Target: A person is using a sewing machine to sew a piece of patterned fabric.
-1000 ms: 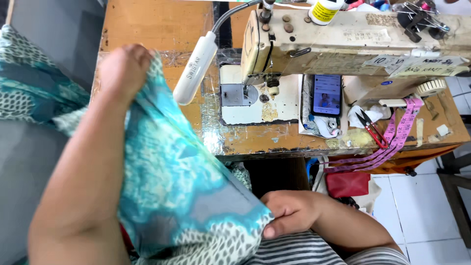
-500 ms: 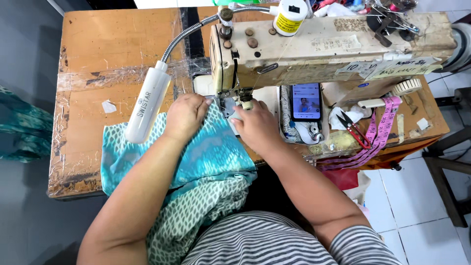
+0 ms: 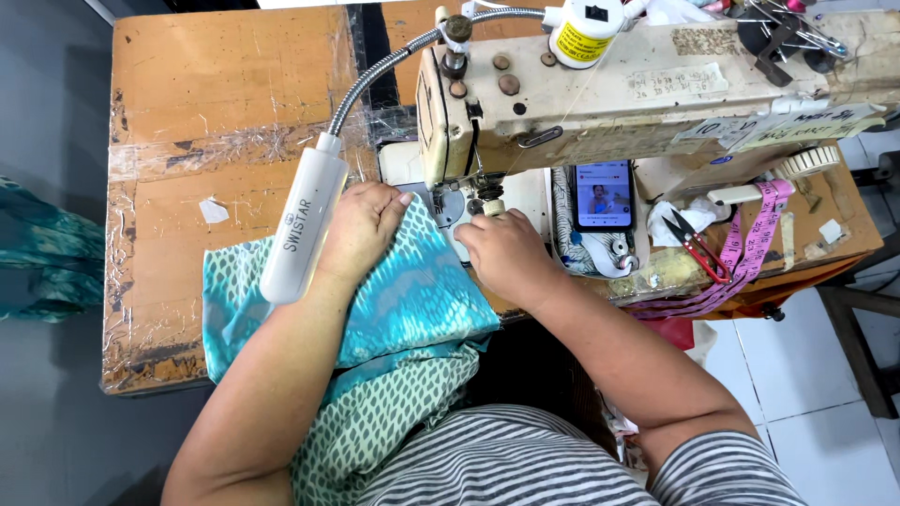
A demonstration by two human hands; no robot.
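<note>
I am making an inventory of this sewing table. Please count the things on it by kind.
Sewing machine: 1
Lamp: 1
Teal fabric, under left hand and right hand: 1
Phone: 1
Scissors: 1
Pink measuring tape: 1
Total: 6

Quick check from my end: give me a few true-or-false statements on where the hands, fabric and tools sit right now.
1. The left hand rests flat on the teal fabric. True.
2. The right hand holds the red-handled snips. False: the snips lie apart on the wooden table, and the right hand is at the needle area of the sewing machine.
3. A phone with a lit screen lies beside the machine bed. True.
4. The pink measuring tape is draped over the fabric. False: it hangs off the table's edge, away from the fabric.
</note>
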